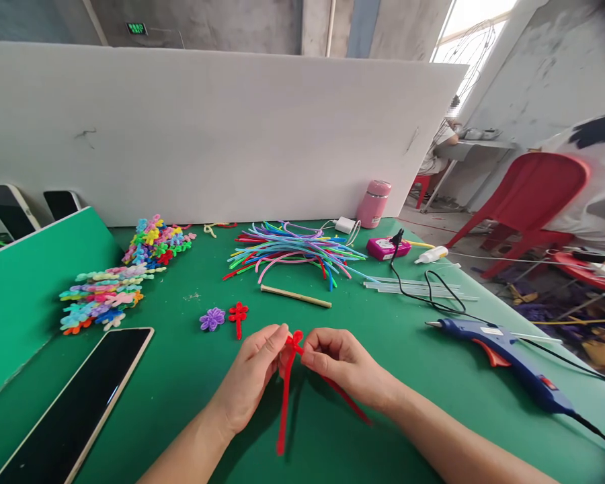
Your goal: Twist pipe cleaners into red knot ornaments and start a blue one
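Observation:
Between my two hands is a red pipe cleaner, bent into small loops at its top, with two long ends hanging down and apart. My left hand pinches the looped part from the left. On the other side, my right hand grips the pipe cleaner near the loops, and one tail runs out below its fingers. Just beyond my left hand lie a red flower with a stem and a purple flower, both of the same fuzzy material.
A pile of coloured pipe cleaners and a wooden stick lie ahead. Stacked fuzzy flowers and a tablet are leftward. Rightward are a blue glue gun, its cord, clear glue sticks and a pink bottle.

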Tool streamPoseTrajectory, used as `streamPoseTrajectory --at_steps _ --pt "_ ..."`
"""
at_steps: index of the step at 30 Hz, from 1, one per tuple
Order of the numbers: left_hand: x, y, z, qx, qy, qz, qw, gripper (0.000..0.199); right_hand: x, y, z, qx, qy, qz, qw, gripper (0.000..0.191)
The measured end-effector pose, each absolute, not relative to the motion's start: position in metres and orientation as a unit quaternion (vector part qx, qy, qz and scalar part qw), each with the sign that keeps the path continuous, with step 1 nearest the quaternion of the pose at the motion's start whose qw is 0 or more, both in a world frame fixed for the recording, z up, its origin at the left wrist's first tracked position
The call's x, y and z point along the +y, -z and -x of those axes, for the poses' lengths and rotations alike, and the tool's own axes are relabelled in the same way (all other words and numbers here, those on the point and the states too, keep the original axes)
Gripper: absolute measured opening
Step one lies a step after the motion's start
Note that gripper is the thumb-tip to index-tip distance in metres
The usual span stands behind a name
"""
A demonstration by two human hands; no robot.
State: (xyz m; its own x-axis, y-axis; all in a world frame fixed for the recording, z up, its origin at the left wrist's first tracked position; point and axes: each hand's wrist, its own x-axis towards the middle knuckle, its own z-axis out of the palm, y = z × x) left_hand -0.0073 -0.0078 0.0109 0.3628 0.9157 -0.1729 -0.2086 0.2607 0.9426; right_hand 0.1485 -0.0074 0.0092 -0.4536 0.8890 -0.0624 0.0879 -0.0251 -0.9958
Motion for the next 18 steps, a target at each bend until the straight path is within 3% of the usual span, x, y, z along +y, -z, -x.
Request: streamPoseTrajectory --at_steps 11,18 --pt "-0.0085 -0.0109 0.006 0.431 -0.384 -0.498 0.648 0.021 -0.0052 -0.0015 -0.1469 -0.619 -0.594 0.382 0.344 0.032" --pt "-0.0095 -0.0113 0.0032 0.409 -0.374 -0.481 0.68 0.021 -0.0091 -0.0079 -0.1434 -0.614 -0.605 0.379 0.336 0.034"
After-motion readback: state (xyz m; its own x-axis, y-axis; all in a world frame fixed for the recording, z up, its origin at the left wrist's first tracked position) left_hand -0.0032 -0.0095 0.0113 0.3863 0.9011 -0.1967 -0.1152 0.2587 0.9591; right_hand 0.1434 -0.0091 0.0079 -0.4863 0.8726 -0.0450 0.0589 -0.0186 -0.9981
